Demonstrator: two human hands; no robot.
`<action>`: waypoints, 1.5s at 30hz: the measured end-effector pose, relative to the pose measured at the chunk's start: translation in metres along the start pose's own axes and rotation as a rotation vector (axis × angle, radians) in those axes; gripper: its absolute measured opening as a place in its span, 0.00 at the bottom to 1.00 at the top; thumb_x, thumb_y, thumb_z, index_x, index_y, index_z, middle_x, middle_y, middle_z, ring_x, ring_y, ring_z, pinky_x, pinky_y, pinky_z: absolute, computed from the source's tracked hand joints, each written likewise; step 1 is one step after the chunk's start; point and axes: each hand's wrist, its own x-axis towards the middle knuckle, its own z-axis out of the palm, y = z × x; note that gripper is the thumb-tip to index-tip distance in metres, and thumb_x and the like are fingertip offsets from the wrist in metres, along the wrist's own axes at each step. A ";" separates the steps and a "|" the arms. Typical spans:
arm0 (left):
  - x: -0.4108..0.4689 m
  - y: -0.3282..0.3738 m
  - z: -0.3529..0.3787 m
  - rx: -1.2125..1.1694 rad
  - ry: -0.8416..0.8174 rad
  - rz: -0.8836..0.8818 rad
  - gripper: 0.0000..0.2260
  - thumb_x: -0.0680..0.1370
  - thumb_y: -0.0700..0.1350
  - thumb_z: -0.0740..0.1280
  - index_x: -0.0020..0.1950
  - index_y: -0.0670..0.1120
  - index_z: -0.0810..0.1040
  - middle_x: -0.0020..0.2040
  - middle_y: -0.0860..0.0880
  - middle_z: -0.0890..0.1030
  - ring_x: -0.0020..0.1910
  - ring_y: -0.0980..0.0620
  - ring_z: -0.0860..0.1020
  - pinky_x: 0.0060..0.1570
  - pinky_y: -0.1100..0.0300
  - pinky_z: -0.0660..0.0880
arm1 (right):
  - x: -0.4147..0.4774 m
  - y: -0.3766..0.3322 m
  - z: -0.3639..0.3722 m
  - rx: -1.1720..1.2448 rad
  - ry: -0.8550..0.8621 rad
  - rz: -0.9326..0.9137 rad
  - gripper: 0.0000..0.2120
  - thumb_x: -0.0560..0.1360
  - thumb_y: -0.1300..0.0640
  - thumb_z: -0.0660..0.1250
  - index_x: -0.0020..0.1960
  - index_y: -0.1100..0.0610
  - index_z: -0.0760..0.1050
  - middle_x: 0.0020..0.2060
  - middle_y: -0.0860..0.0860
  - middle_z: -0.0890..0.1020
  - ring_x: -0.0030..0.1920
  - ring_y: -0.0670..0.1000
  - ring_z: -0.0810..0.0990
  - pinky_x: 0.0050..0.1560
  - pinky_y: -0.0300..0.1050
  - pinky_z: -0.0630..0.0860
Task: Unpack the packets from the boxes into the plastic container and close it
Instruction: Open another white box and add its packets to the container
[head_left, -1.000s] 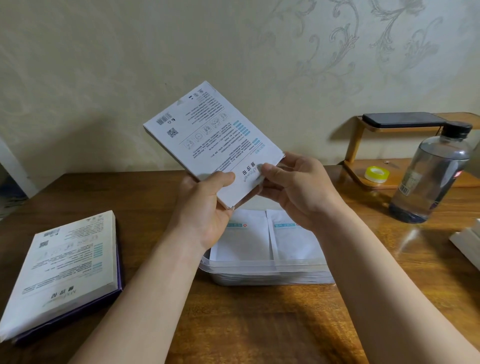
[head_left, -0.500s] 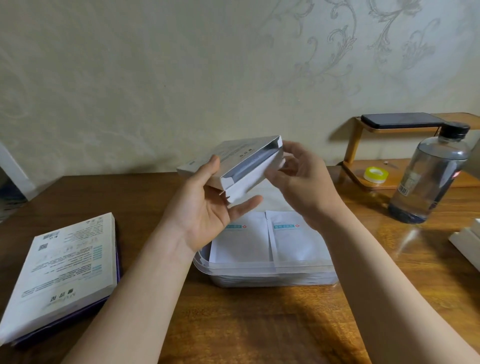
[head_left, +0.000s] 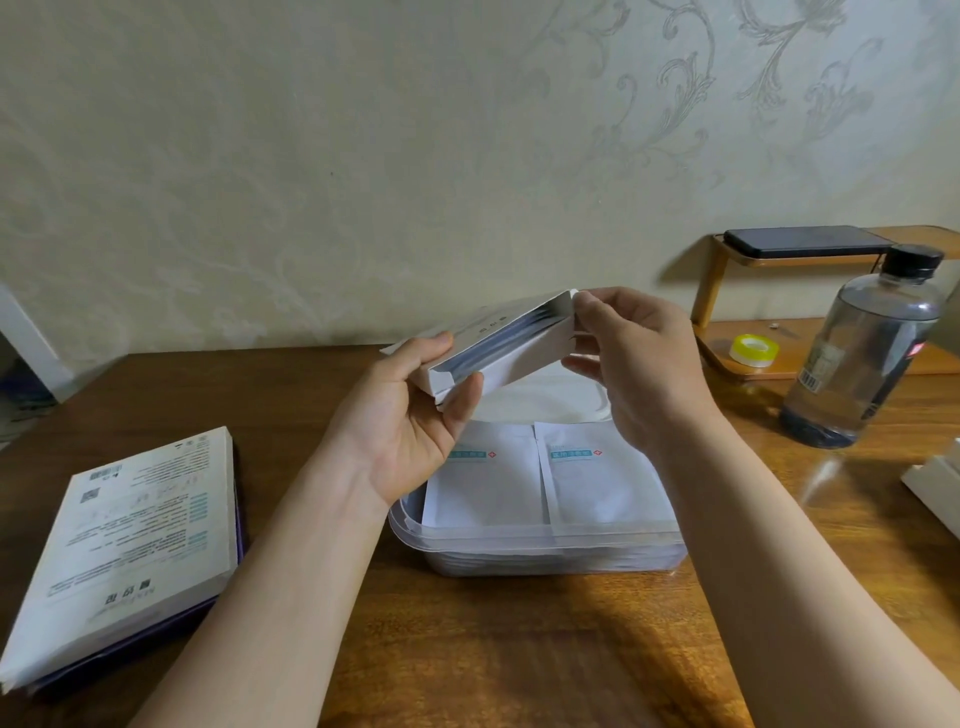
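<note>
Left hand (head_left: 410, 431) grips the open box (head_left: 511, 345) from below, thumb on top; right hand (head_left: 639, 364) pinches its far corner. Box hangs tilted above the plastic container (head_left: 519, 545), two packets (head_left: 488, 483) lying flat inside

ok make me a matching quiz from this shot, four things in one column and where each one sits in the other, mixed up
Things
1. open box
2. packets
3. tape roll
4. phone

Places
A. on top of the wooden stand
B. lying in the plastic container
C. held up between the hands, left hand and right hand
D. on the stand's lower shelf

Pairs: 1-C, 2-B, 3-D, 4-A
</note>
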 end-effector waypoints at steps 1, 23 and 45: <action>0.000 0.000 0.000 0.009 0.000 0.001 0.22 0.67 0.39 0.72 0.61 0.42 0.78 0.57 0.42 0.82 0.37 0.50 0.84 0.30 0.62 0.81 | 0.001 0.000 0.000 0.036 0.015 0.008 0.05 0.80 0.59 0.66 0.46 0.57 0.79 0.38 0.54 0.83 0.38 0.51 0.81 0.43 0.48 0.78; 0.004 -0.008 0.002 0.005 0.029 0.292 0.13 0.82 0.36 0.63 0.63 0.47 0.78 0.57 0.43 0.86 0.48 0.48 0.86 0.41 0.56 0.84 | -0.026 0.012 0.035 -0.177 -0.283 -0.186 0.04 0.75 0.62 0.73 0.41 0.58 0.83 0.28 0.43 0.79 0.29 0.46 0.71 0.33 0.43 0.70; 0.008 -0.018 0.000 0.016 0.100 0.367 0.17 0.80 0.36 0.68 0.68 0.46 0.78 0.61 0.41 0.84 0.57 0.41 0.84 0.54 0.47 0.83 | -0.046 0.016 0.056 -0.393 -0.097 -0.297 0.05 0.70 0.53 0.76 0.45 0.50 0.83 0.45 0.46 0.75 0.46 0.38 0.73 0.43 0.24 0.68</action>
